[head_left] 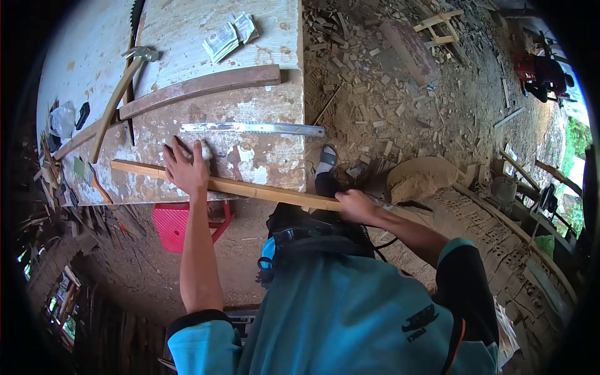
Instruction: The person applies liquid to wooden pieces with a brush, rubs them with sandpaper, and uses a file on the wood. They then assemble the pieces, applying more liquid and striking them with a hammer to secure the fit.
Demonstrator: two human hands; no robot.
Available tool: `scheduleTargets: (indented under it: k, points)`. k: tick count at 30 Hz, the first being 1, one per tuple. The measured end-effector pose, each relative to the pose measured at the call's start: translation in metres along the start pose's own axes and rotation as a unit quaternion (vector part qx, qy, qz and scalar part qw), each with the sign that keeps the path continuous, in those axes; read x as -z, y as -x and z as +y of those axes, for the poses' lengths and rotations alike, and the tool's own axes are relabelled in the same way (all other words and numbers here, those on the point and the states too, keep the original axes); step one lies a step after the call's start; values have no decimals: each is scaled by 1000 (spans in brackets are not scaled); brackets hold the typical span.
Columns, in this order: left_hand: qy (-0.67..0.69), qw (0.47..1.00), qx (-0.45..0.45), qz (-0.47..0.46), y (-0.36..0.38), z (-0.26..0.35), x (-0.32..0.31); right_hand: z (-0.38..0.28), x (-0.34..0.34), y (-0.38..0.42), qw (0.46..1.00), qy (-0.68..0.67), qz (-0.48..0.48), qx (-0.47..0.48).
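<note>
A long, narrow strip of wood [262, 191] lies slantwise along the near edge of the workbench and sticks out past its right side. My right hand [357, 205] is closed around the strip's right end, beyond the bench. Across the strip's left part rests my left hand [187, 170], palm down with its fingers spread over the bench top. A small whitish lump [205, 150] shows beside its fingers; I cannot make out what it is. Just beyond lies a flat metal strip [253, 129] with a hole at its right end, like a steel ruler.
On the worn, paint-flaked bench [275, 164] lie a dark curved wooden piece [206, 89], a claw hammer [117, 100], a saw [134, 25] and folded banknotes [230, 37]. A red plastic stool [174, 228] stands below. Wood scraps [375, 94] litter the floor; a person [545, 75] is far right.
</note>
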State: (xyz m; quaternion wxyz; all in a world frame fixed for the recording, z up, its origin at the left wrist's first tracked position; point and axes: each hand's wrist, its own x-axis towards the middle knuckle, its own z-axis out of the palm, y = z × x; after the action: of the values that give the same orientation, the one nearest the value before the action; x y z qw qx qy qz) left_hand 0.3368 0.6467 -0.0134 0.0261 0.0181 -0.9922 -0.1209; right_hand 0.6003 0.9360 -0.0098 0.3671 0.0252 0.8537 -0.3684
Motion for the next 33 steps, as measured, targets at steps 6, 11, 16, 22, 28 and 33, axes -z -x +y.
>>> scheduleTargets:
  k: [6,11,16,22,28,33]
  points:
    - [-19,1000,0,-2,1,1,0,-7,-1,3,999,19,23,-30]
    - [28,998,27,46,2,2,-1,-35,21,16,997,-4,29,-77]
    - [104,960,208,155,19,8,15,-5,-16,9,736,-584,200,-278]
    - [82,936,325,107,-12,-22,-2,-17,-21,-29,566,-588,359,-453]
    - [4,919,390,58,-51,-43,-17,-25,-9,-73,524,-545,462,-464]
    - [44,919,388,49,-46,-33,-1,-40,1,-61,538,-522,487,-448]
